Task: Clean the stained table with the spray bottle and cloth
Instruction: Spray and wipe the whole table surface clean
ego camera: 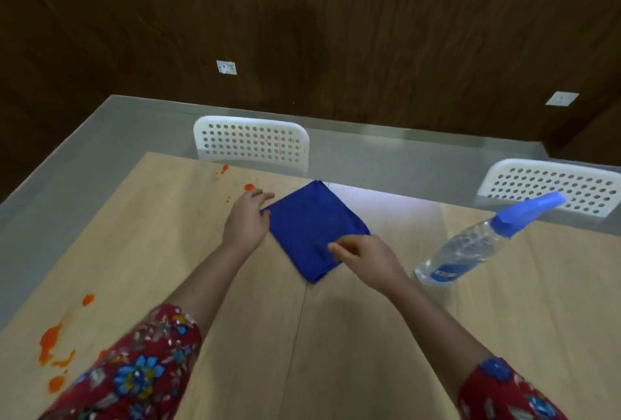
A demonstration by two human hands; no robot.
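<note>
Two grips worked one soft thing: the blue cloth (312, 228), folded into a flat square, lay on the desk (336, 335) around its middle, toward the far edge, with one corner pointing away. It looked light, thin and limp, likely to sag and fall open if lifted by a single corner. The sensible hold was therefore a pinch through all the layers at a folded edge, or a flat palm on top for wiping. The left grip (245, 221) sat at the cloth's left corner, wide, its fingers nearly straight and reaching past the corner, and as far as the view showed it touched the edge without closing on it. The right grip (366, 256) was at the near right edge, narrow, with fingers curled and thumb and forefinger pinching the cloth. The spray bottle (470, 244), clear with a blue head, stood to the right, apart from the cloth and untouched. Its smooth plastic body would probably be slippery when wet and was best taken round the neck. Orange stains (50, 342) marked the near left of the desk, with smaller spots (249, 187) at the far left, just beyond the left grip
</note>
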